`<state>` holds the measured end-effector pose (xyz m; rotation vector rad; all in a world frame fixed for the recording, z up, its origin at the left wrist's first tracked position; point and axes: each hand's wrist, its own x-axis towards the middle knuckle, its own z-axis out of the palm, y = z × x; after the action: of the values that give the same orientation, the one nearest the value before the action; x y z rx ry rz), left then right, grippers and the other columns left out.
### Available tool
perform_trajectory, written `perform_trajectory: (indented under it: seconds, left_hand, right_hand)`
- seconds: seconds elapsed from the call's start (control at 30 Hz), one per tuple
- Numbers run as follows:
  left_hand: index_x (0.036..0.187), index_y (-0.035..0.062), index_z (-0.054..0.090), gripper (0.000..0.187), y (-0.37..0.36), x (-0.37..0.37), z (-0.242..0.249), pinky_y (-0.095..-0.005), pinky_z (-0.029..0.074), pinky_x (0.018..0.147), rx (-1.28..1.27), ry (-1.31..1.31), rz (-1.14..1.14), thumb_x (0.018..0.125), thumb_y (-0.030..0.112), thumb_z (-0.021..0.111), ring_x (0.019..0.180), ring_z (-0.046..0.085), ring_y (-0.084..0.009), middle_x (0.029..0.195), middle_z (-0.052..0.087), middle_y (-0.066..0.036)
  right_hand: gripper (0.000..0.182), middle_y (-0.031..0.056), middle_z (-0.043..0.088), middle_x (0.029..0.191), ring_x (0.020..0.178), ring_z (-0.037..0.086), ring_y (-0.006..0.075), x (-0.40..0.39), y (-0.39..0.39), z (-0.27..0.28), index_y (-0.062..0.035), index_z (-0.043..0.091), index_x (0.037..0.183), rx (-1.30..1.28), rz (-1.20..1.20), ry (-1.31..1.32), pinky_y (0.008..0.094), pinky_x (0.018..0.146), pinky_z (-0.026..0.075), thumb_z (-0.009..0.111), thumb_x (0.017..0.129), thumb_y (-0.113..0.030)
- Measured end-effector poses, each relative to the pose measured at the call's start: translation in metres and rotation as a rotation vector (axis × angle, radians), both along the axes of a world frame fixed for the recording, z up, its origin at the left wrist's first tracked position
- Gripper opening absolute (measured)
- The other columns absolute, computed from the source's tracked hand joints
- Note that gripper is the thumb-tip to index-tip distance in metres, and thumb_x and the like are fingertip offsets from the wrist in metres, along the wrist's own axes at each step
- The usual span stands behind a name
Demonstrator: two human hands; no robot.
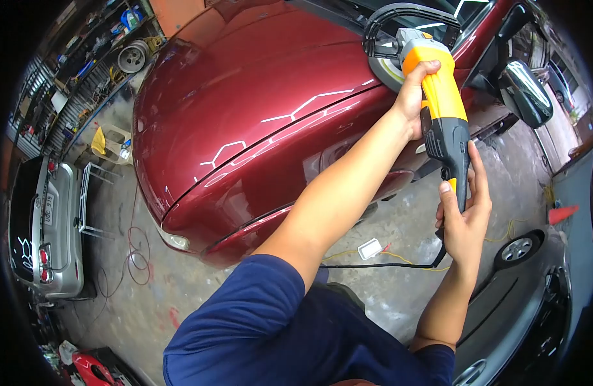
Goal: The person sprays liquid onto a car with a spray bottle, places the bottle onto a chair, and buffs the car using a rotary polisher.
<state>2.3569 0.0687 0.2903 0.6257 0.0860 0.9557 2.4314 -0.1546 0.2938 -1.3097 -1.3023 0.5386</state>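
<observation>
A yellow and black car polisher (pixel 441 83) is held up against the dark red car (pixel 271 58), near the base of the windshield. My left hand (pixel 415 96) grips the yellow body just behind the head, thumb on top. Lower down, my right hand (pixel 465 215) is wrapped around the black rear handle. The round pad (pixel 386 71) overlaps the rear edge of the hood and fender and is partly hidden by the head. A black loop handle (pixel 409 9) arches over the front. From the handle's end, a black power cord (pixel 399 265) trails down and left.
The red car's side mirror (pixel 527 93) juts out right of the polisher. A grey car (pixel 515 302) stands at lower right, and a silver vehicle (pixel 58 225) at left. Cables (pixel 139 257) and a white tray (pixel 369 249) lie on the concrete floor. Loaded shelves (pixel 84 64) line the back left.
</observation>
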Motion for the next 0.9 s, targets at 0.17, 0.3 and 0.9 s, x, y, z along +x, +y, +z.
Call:
perform_trajectory:
  seconds: [0.17,0.3,0.9]
  left_hand:
    - [0.12,0.0044,0.066,0.063,0.003,-0.012,-0.001,-0.0408,0.064,0.082,-0.017,-0.009,0.027,0.088,0.059,0.074,0.082,0.076,-0.024,0.097,0.075,-0.011]
    - [0.12,0.0038,0.066,0.063,0.009,-0.027,-0.001,-0.0415,0.064,0.083,-0.021,-0.015,0.049,0.089,0.058,0.073,0.083,0.076,-0.0242,0.098,0.075,-0.012]
    - [0.125,0.005,0.061,0.066,0.03,-0.124,0.0,-0.0443,0.063,0.085,-0.065,-0.075,0.164,0.086,0.056,0.076,0.088,0.074,-0.0268,0.101,0.07,-0.012]
  right_hand:
    - [0.076,0.0109,0.069,0.116,0.062,0.058,0.0048,-0.009,0.001,0.005,-0.0127,0.044,0.167,-0.012,0.022,-0.018,0.0222,0.052,0.046,0.069,0.097,0.003]
    - [0.075,0.0094,0.069,0.111,0.061,0.057,0.0047,-0.018,0.005,0.009,-0.0118,0.044,0.167,-0.004,0.071,-0.039,0.0225,0.051,0.046,0.069,0.098,0.001]
    - [0.074,0.0065,0.064,0.097,0.056,0.056,0.0056,-0.089,0.035,0.026,-0.0102,0.044,0.167,-0.056,0.222,-0.061,0.0237,0.046,0.046,0.069,0.098,-0.001]
